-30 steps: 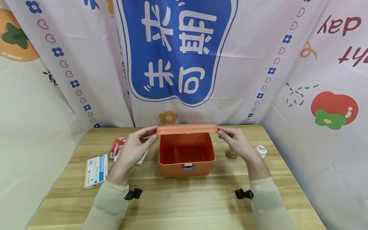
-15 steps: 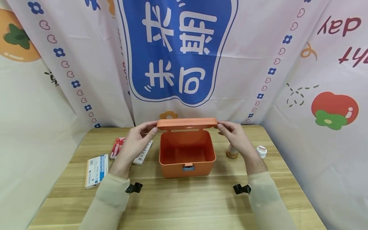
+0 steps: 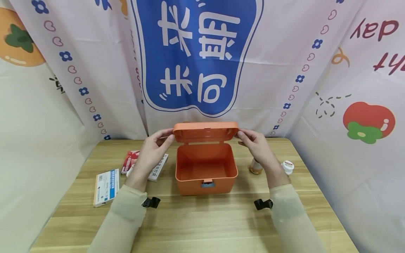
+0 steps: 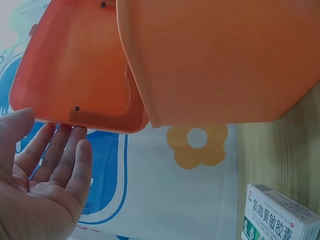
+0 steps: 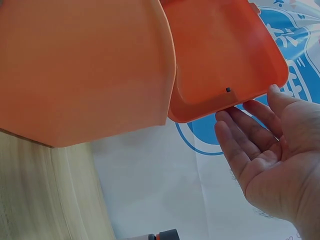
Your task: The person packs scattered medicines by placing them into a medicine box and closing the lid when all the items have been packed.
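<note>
An orange box (image 3: 190, 188) stands with its lid (image 3: 205, 133) raised and tilted back, and its inside shows no contents. At the lid's left end, the left hand (image 3: 151, 154) holds the edge with thumb and fingertips. The right hand (image 3: 260, 149) holds the opposite end the same way. In the left wrist view the thumb of the left hand (image 4: 47, 175) is at the lid's corner and its fingertips touch the side. The right wrist view shows the right hand (image 5: 270, 145) against the lid (image 5: 225, 55) likewise.
Left of the box lie a blue-and-white carton (image 3: 106, 188), a red carton (image 3: 129, 162) and a white carton (image 3: 158, 168), partly behind the left arm. On the right stand a brown bottle (image 3: 255, 167) and a white-capped container (image 3: 287, 167). A printed curtain hangs behind the table.
The lid has swung up and back from a nearly level position, showing its underside. Both hands have risen slightly with it, and more of the white carton is visible. The box body has stayed put.
</note>
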`<act>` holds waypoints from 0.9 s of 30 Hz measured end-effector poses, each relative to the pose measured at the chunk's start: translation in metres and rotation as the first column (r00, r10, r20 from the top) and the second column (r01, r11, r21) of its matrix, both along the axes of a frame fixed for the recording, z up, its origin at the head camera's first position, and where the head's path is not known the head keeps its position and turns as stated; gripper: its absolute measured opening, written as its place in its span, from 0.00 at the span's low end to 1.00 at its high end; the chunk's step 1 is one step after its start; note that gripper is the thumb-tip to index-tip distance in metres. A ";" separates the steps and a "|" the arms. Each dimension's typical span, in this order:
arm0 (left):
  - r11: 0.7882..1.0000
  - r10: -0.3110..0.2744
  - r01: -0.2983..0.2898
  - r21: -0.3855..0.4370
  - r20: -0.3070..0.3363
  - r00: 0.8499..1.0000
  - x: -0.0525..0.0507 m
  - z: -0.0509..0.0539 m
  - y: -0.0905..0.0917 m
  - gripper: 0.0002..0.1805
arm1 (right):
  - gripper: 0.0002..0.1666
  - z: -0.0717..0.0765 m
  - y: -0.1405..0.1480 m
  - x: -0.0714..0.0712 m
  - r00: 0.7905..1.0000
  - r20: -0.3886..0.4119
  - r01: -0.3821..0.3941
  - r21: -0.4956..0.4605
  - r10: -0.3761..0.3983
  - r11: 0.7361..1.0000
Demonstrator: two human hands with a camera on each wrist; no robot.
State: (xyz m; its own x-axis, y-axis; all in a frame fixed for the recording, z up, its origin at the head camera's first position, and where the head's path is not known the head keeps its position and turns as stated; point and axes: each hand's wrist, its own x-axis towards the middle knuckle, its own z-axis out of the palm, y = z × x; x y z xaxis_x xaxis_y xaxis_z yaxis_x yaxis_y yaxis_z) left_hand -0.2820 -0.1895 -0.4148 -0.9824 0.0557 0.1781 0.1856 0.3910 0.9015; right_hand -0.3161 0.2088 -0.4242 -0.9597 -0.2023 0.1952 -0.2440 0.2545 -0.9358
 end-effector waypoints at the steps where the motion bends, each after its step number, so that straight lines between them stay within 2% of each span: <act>1: 1.000 0.002 -0.002 0.007 0.003 1.000 -0.001 0.000 0.000 0.29 | 0.29 0.000 -0.001 -0.001 1.000 0.002 0.003 -0.005 -0.003 1.000; 6: 0.999 0.000 -0.001 0.050 0.006 1.000 -0.005 -0.004 0.001 0.28 | 0.31 0.001 -0.002 -0.003 1.000 0.017 0.001 -0.025 -0.001 1.000; 12: 0.995 -0.014 0.014 0.096 0.000 1.000 -0.009 -0.007 0.003 0.29 | 0.34 0.000 -0.003 -0.008 0.999 0.027 -0.036 -0.032 0.037 0.999; 20: 0.990 -0.062 0.065 0.124 -0.028 0.998 -0.015 -0.009 0.007 0.32 | 0.35 -0.002 -0.005 -0.014 0.998 0.029 -0.061 -0.049 0.063 0.997; 27: 0.983 -0.073 0.071 0.171 0.003 0.997 -0.020 -0.011 0.008 0.32 | 0.36 -0.007 -0.004 -0.022 0.995 0.056 -0.074 -0.063 0.077 0.995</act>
